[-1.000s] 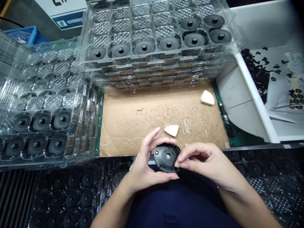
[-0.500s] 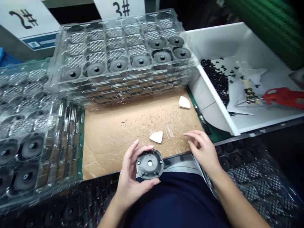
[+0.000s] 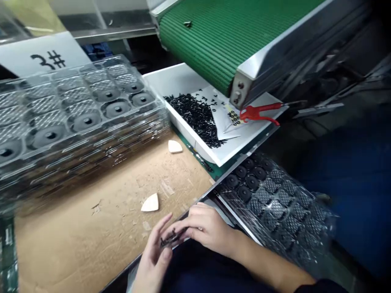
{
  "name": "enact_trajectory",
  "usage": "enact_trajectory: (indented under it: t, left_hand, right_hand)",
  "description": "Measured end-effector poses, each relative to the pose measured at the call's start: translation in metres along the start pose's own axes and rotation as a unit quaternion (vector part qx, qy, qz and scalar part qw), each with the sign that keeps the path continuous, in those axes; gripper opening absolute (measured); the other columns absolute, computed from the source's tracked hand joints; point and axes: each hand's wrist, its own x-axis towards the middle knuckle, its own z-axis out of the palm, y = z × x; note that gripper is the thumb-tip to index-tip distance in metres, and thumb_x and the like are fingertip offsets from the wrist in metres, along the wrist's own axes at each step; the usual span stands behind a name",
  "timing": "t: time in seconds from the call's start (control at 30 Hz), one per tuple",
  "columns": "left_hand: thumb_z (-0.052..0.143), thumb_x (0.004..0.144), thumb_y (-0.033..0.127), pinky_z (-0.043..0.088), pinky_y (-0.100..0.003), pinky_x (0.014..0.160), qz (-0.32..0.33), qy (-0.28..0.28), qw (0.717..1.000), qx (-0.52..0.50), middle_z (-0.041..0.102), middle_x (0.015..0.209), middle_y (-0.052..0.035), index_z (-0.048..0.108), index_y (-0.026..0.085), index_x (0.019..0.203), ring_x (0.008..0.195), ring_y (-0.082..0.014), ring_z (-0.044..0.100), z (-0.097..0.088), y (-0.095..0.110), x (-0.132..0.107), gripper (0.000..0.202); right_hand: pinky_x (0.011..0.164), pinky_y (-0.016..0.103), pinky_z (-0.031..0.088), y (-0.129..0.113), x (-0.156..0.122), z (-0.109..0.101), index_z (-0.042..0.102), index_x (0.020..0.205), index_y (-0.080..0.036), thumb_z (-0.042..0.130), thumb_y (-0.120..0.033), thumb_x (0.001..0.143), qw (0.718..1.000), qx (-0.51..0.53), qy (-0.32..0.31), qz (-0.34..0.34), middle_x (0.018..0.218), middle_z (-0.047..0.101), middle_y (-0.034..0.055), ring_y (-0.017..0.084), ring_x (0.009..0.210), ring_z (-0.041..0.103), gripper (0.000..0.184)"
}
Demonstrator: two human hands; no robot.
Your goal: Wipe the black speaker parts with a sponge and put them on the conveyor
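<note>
My right hand, well apart from my left hand half a second ago, is back against the dark disc, now tipped nearly edge-on (its face was toward me). My view has swung right, showing more green conveyor belt.

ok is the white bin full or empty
Partly filled: in the white bin, small black pieces are heaped leftward, white paper beside them.

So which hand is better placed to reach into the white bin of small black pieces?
Probably the right hand, nearer the white bin; the left hand is farther off, and both are at the dark part.
</note>
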Motion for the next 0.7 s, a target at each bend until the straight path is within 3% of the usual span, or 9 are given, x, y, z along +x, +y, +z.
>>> enact_trajectory:
  t: [0.1,0.17,0.27,0.37,0.47,0.7]
  left_hand:
    - [0.066,0.067,0.062,0.053,-0.035,0.081,-0.006,-0.069,0.998,-0.01,0.069,0.114,-0.011,0.055,0.026,0.121,0.094,-0.0281,0.068,0.012,-0.007,0.003,0.066]
    - [0.065,0.071,0.058,0.053,-0.035,0.081,-0.002,-0.077,0.997,0.014,0.07,0.112,-0.0122,0.057,0.024,0.119,0.095,-0.0276,0.068,0.019,-0.006,0.006,0.058]
    - [0.064,0.077,0.05,0.053,-0.032,0.082,-0.018,-0.054,0.997,0.05,0.072,0.108,-0.0111,0.062,0.022,0.112,0.095,-0.0254,0.068,0.03,0.001,0.012,0.045]
    - [0.064,0.077,0.046,0.053,-0.028,0.081,-0.034,-0.028,0.997,0.062,0.073,0.104,-0.0077,0.065,0.023,0.107,0.093,-0.022,0.068,0.039,0.009,0.015,0.038]
    - [0.066,0.077,0.044,0.053,-0.026,0.081,-0.031,-0.018,0.997,0.076,0.073,0.103,-0.0065,0.065,0.023,0.107,0.094,-0.0212,0.068,0.045,0.011,0.014,0.037]
    - [0.067,0.074,0.048,0.054,-0.031,0.084,-0.02,-0.04,0.992,0.119,0.073,0.105,-0.0077,0.067,0.022,0.104,0.096,-0.0242,0.068,0.042,0.006,0.005,0.04]
  right_hand:
    - [0.068,0.022,0.048,0.026,-0.026,-0.023,0.073,0.082,-0.019,0.057,-0.036,0.088,0.994,0.005,0.031,0.101,0.075,0.067,-0.0002,0.011,0.073,0.062,0.024]
    - [0.068,0.024,0.05,0.054,-0.054,-0.046,0.069,0.082,-0.015,0.056,-0.038,0.089,0.978,-0.015,0.064,0.199,0.077,0.066,0.0002,0.012,0.073,0.062,0.027]
    - [0.075,0.035,0.053,0.104,-0.108,-0.086,0.061,0.102,-0.013,0.053,-0.038,0.091,0.916,-0.076,0.127,0.372,0.097,0.064,0.0033,0.016,0.085,0.062,0.029]
    - [0.083,0.037,0.052,0.147,-0.154,-0.113,0.058,0.112,-0.018,0.053,-0.036,0.091,0.847,-0.119,0.142,0.499,0.114,0.059,0.006,0.019,0.097,0.06,0.028]
    - [0.084,0.039,0.052,0.173,-0.178,-0.117,0.057,0.115,-0.018,0.054,-0.034,0.091,0.816,-0.124,0.112,0.554,0.117,0.058,0.0072,0.019,0.099,0.059,0.03]
    - [0.085,0.04,0.051,0.194,-0.186,-0.1,0.055,0.117,-0.018,0.053,-0.034,0.091,0.808,-0.132,0.108,0.563,0.119,0.057,0.0081,0.019,0.101,0.059,0.031]
